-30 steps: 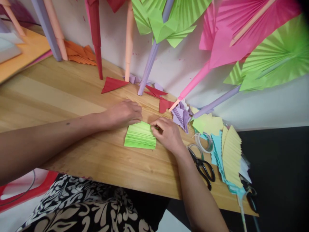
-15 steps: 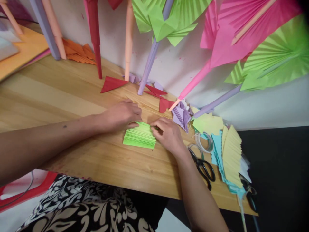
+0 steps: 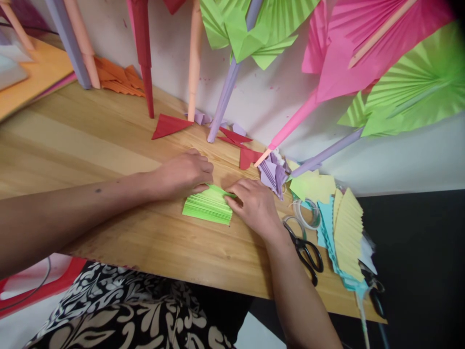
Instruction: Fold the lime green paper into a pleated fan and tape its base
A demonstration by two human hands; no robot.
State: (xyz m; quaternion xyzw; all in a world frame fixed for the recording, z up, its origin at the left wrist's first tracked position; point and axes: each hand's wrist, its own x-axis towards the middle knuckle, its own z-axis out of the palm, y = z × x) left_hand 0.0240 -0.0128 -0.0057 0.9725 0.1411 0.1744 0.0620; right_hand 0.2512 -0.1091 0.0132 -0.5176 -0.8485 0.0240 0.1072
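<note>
A bright green sheet of pleated paper [image 3: 208,207] lies on the wooden table in front of me, its folds running side to side. My left hand [image 3: 191,173] grips its far left edge, fingers bent and pressed together. At the far right corner, my right hand [image 3: 250,201] pinches the paper between thumb and fingers. The far edge of the sheet is partly hidden by both hands.
Black-handled scissors [image 3: 305,252] and a roll of clear tape [image 3: 308,214] lie right of my right hand. Beyond them are pleated yellow paper [image 3: 347,237] and blue paper. Red paper scraps [image 3: 170,126] and rolled-paper sticks with green and pink fans [image 3: 363,43] line the wall.
The green pleated paper has shifted slightly toward the left and nearer to me. My right thumb has moved a little left along its edge; my left hand stays almost in place.
</note>
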